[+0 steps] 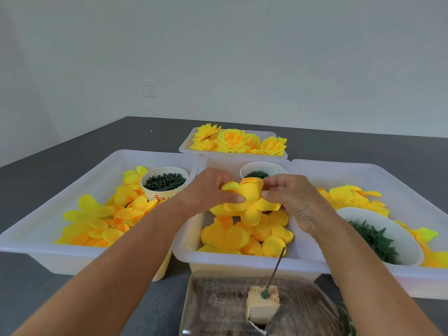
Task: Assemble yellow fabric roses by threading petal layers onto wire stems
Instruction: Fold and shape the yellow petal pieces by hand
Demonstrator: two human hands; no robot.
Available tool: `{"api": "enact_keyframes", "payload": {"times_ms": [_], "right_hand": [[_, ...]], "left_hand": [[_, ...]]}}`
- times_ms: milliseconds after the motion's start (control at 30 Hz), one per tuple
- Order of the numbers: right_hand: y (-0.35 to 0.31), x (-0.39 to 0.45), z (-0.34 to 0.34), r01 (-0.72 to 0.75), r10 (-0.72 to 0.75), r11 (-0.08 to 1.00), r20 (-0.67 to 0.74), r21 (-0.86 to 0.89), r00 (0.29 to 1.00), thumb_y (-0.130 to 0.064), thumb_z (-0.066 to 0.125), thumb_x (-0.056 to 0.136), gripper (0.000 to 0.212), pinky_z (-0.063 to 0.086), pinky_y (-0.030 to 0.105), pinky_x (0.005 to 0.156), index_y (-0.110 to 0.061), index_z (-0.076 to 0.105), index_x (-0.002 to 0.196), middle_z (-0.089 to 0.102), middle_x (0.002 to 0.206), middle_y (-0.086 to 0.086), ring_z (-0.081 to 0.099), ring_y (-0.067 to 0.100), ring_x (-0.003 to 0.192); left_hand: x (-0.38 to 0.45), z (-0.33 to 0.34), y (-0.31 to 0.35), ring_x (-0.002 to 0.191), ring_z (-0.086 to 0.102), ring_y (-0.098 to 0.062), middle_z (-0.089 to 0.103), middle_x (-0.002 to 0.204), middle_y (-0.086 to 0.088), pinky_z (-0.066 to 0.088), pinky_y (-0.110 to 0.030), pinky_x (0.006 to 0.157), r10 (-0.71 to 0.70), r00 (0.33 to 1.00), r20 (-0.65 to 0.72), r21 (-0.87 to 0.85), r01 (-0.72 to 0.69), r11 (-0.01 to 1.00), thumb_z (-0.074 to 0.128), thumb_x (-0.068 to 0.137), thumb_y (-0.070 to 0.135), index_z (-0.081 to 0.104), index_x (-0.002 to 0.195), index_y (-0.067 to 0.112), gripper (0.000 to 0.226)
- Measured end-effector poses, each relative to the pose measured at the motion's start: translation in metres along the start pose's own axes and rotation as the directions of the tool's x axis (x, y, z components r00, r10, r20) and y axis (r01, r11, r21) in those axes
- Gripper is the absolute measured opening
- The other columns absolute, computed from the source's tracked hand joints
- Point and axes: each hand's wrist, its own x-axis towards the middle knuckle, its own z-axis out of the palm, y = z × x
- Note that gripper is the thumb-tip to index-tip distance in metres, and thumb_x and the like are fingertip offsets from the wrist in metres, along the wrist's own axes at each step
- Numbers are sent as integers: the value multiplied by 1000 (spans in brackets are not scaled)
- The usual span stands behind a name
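A: Where was the petal layer at that moment?

B: Held in the air over the middle tray, between both hands. The left hand pinched it from the 9 o'clock side, thumb and fingertips closed on the yellow fabric. The right hand pinched it from 3 o'clock, its fingers curled onto the rolled centre petal.

A: So each grip was clamped on the fabric?

B: Yes, both. One petal stood rolled upright in the centre, with a thin orange edge at its top, and the other petals spread out below it.

A: And the wire stem?

B: At 6 o'clock from the hands, standing tilted in a small wooden block, with a green piece at its foot. The block sat in a clear plastic tray at the near edge of the table. Nothing was threaded on the wire.

A: What lay around?

B: Loose yellow petals in the middle tray under the hands. At 9 o'clock, a left tray with more petals and a paper cup of dark green pieces. At 3 o'clock, a right tray with petals and a white bowl of green calyxes. At 12 o'clock, a far tray with finished roses, and a second cup just behind the hands
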Motion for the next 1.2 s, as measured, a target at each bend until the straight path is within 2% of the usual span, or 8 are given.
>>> {"api": "enact_keyframes", "payload": {"times_ms": [133,300,533,700,833,967,1067,1200], "right_hand": [[1,1,-1,-16,19,999,-85,44,996,-5,65,84,23,46,28,66,-25,68,74,67,81,-3,58,14,80],[1,7,-3,-74,93,992,-200,102,975,-6,61,87,22,50,38,80,-23,65,73,63,81,-3,55,14,81],[0,9,-8,-67,137,966,-278,250,951,-9,59,89,21,42,27,56,-23,65,75,62,84,-1,55,14,76],[1,13,-5,-175,192,981,-273,88,943,-5,60,88,9,49,41,83,-5,67,93,61,86,4,54,19,80],[1,8,-2,-235,218,945,-96,-230,971,-3,55,90,25,45,31,74,3,63,112,62,98,13,51,19,86],[2,-1,5,-129,167,922,74,-365,983,-1,59,86,19,47,29,79,-9,70,99,66,111,12,56,19,93],[-1,1,7,-2,-8,971,-41,-239,999,-12,60,86,21,51,39,86,-26,69,74,69,89,1,62,19,89],[-2,4,6,-97,89,990,85,98,992,-40,71,76,30,55,35,78,-14,70,90,74,85,3,68,18,83]], "left_hand": [[0,2,0,47,27,-3,30,55,2,25,-15,48,16,1000,-26,-4,-16,1000,58,92,12,37,55,13,43],[2,2,0,54,28,-10,29,58,1,28,-25,55,-5,999,-42,74,9,997,53,94,12,33,57,14,42],[1,2,-1,47,29,-6,30,53,5,23,-19,49,10,999,-50,155,-2,988,61,89,14,35,49,22,48],[4,-2,-5,49,31,-7,32,51,7,25,-21,49,27,949,-315,89,2,996,57,92,10,48,57,14,36],[8,-3,-6,81,51,-19,58,85,-5,43,-34,75,-34,911,-412,-21,28,999,52,94,6,64,101,1,15],[5,-2,-2,79,54,-21,62,86,-15,44,-34,72,-57,918,-391,-219,-33,975,57,90,4,63,91,3,6],[3,0,1,77,52,-25,63,90,-31,44,-38,72,-31,928,-371,-277,-78,958,60,89,2,61,82,4,7],[1,2,3,72,49,-25,60,80,-24,41,-35,67,39,954,-297,-317,-137,939,61,88,4,59,80,3,8]]}}
